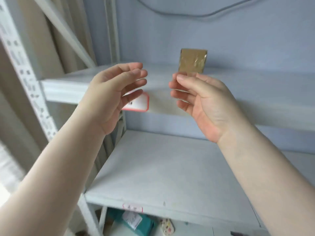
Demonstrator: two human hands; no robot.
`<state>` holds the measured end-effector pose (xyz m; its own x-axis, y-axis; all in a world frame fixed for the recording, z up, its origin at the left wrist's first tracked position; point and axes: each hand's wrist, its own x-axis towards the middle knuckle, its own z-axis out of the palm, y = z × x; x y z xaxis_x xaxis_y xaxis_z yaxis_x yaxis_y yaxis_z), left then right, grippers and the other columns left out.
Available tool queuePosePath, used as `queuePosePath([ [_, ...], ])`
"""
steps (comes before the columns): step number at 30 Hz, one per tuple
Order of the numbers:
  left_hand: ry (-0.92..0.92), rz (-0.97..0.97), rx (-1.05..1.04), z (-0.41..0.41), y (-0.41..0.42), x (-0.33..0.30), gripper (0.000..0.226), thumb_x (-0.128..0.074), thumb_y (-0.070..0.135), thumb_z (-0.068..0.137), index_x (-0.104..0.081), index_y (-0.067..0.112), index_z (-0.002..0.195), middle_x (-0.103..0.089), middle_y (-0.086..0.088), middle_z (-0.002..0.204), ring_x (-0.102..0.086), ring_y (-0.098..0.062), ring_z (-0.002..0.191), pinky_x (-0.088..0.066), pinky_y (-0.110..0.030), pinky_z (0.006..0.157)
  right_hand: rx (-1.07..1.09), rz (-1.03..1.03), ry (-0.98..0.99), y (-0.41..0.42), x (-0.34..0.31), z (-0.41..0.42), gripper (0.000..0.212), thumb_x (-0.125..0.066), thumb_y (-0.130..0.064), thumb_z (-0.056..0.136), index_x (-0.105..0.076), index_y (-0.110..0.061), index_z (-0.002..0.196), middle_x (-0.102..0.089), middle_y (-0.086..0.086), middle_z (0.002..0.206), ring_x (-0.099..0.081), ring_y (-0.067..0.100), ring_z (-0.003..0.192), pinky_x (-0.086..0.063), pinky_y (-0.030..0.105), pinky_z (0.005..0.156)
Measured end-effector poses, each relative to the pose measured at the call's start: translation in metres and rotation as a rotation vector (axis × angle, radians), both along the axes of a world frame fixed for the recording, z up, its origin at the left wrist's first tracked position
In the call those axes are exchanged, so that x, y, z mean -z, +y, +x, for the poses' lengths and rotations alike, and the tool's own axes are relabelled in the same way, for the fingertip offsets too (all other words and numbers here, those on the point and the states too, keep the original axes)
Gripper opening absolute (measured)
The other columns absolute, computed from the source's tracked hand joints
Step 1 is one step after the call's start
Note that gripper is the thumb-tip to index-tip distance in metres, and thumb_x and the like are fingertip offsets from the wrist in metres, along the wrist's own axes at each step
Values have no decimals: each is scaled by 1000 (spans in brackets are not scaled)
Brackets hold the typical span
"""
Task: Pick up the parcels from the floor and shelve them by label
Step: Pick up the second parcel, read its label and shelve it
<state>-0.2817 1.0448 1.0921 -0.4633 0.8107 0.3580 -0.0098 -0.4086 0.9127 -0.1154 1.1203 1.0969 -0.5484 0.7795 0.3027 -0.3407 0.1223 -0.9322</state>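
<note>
A small brown cardboard parcel point(193, 60) stands upright on the upper white shelf point(71, 84), close to the back wall. My right hand point(202, 103) hovers just in front of and below it, fingers loosely curled, holding nothing. My left hand point(117, 92) is raised to the left of it at the same height, fingers apart and empty. Behind my left fingers a red-bordered white label point(139, 103) hangs on the shelf's front edge. A teal parcel point(136, 223) with a white sticker lies low down under the lower shelf.
The lower white shelf point(170, 176) carries a small red-edged label point(133, 209) on its front lip. A perforated white upright point(25, 79) runs along the left. A small patterned pouch point(167, 224) lies beside the teal parcel. A grey cable point(187, 13) droops across the blue wall.
</note>
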Motion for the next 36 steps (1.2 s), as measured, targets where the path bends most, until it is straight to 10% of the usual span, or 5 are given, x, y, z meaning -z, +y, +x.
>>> queuePosePath([
  [17, -491, -161, -817, 119, -177, 207, 13, -61, 6, 94, -68, 16, 96, -77, 7, 81, -70, -10, 82, -56, -22, 80, -574, -248, -368, -105, 185, 6, 4, -66, -16, 88, -69, -19, 86, -72, -3, 76, -64, 9, 71, -49, 22, 70],
  [36, -856, -220, -1480, 357, -484, 319, 16, -57, 6, 96, -66, 19, 98, -75, 5, 87, -69, -11, 86, -54, -19, 75, -1296, -183, -794, -408, 316, 128, 4, -66, -13, 88, -68, -17, 89, -71, 0, 78, -62, 9, 68, -50, 19, 66],
])
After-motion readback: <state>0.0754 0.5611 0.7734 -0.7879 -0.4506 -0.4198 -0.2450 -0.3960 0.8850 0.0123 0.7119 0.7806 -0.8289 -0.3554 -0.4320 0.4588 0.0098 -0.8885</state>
